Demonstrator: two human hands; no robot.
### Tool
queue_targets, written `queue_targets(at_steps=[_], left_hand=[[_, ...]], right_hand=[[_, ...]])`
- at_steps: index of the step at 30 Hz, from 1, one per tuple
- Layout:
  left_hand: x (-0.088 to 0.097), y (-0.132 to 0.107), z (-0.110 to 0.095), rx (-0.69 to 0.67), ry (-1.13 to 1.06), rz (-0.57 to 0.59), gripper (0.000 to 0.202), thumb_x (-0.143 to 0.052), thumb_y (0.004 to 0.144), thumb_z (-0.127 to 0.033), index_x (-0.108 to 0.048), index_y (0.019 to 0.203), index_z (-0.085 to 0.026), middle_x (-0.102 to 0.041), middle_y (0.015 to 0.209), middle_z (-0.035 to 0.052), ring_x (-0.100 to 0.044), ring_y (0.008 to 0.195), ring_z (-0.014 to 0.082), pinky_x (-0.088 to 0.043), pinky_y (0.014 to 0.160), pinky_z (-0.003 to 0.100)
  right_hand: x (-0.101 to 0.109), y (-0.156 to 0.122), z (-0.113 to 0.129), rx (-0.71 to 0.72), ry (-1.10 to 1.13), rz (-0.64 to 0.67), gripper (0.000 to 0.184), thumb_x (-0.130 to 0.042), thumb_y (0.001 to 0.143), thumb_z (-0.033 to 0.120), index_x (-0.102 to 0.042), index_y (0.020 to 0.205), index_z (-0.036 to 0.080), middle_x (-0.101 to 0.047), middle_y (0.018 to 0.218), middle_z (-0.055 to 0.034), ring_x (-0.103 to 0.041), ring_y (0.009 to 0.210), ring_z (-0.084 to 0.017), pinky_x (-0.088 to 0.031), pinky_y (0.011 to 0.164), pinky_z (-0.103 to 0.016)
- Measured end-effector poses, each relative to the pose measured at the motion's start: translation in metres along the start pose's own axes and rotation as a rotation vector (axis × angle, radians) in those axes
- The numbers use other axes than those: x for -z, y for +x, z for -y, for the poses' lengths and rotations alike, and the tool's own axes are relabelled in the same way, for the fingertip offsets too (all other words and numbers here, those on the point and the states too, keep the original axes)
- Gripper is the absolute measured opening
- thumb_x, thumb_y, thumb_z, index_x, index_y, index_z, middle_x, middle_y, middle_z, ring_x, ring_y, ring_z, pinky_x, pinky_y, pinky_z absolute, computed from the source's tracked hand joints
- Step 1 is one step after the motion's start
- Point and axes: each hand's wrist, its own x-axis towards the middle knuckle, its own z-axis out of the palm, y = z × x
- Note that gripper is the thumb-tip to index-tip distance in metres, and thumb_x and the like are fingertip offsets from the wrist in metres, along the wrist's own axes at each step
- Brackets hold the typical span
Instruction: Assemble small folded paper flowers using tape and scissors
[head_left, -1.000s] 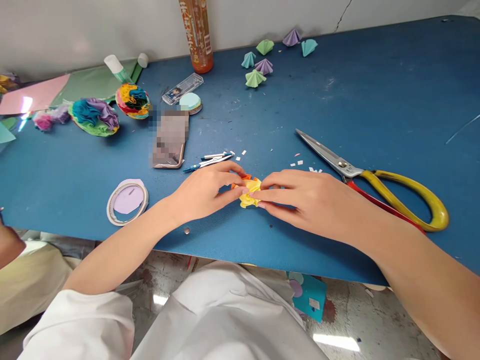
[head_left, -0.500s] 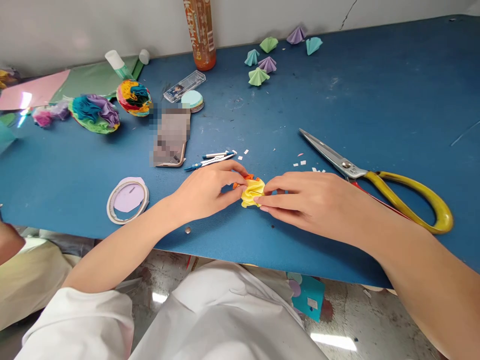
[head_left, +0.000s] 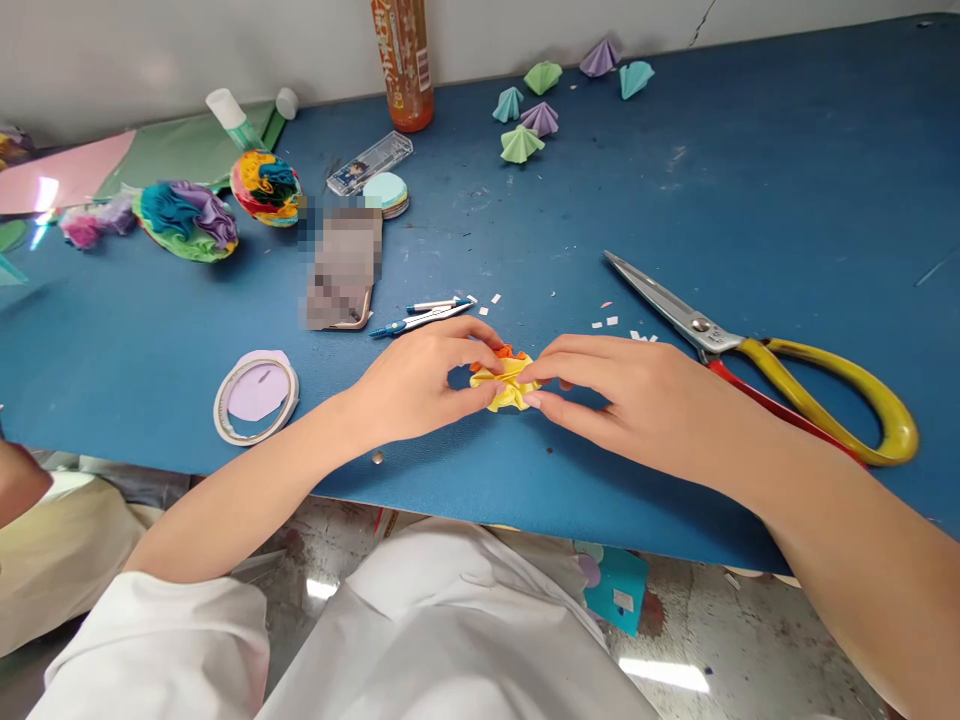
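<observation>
yellow ruffle (head_left: 508,398), pinched between our left grip (head_left: 420,382) and right grip (head_left: 634,392): shaping, we judge, calling next for gentle pressure.

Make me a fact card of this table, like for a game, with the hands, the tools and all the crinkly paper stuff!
Left hand: fingertips on the crinkled paper
Right hand: fingertips on the same paper, opposite side
Paper colours: yellow, with orange at the far edge
Scissors: on the right; one yellow handle, one red, partly hidden by the arm
Tape roll: on the left, lying flat
Ruffled paper balls: two, many-coloured, at far left
Folded paper pieces: six; green, purple and blue
Bottle: upright, by the wall
</observation>
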Motion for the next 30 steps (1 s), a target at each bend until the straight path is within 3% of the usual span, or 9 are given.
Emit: queue_targets(at_steps=[11, 22, 30], left_hand=[[0.001, 0.0, 0.0, -0.084, -0.006, 0.001, 0.004, -0.062, 0.081, -0.021, -0.065, 0.084, -0.019, -0.062, 0.118, 0.0067, -0.062, 0.108, 0.0187, -0.049, 0.093, 0.033], [0.002, 0.001, 0.001, -0.114, 0.051, -0.016, 0.008, -0.064, 0.083, -0.026, -0.065, 0.081, -0.018, -0.065, 0.112, 0.0056, -0.064, 0.097, 0.0163, -0.05, 0.085, 0.03], [0.004, 0.002, 0.0, -0.153, 0.071, -0.011, 0.011, -0.061, 0.085, -0.026, -0.068, 0.084, -0.018, -0.065, 0.112, 0.0078, -0.065, 0.092, 0.0155, -0.05, 0.08, 0.028]], right_hand=[[0.004, 0.003, 0.007, -0.033, 0.106, 0.025, 0.023, -0.048, 0.089, 0.024, -0.068, 0.102, 0.024, -0.066, 0.099, -0.0016, -0.063, 0.071, -0.01, -0.047, 0.063, -0.023], [-0.008, 0.006, 0.011, 0.039, 0.042, -0.157, 0.022, -0.048, 0.091, 0.021, -0.07, 0.091, 0.023, -0.067, 0.09, -0.0023, -0.063, 0.071, -0.01, -0.048, 0.062, -0.022], [-0.011, 0.006, 0.005, 0.018, 0.074, -0.182, 0.017, -0.051, 0.09, 0.028, -0.068, 0.089, 0.024, -0.067, 0.088, -0.0017, -0.062, 0.063, -0.009, -0.046, 0.055, -0.021]])
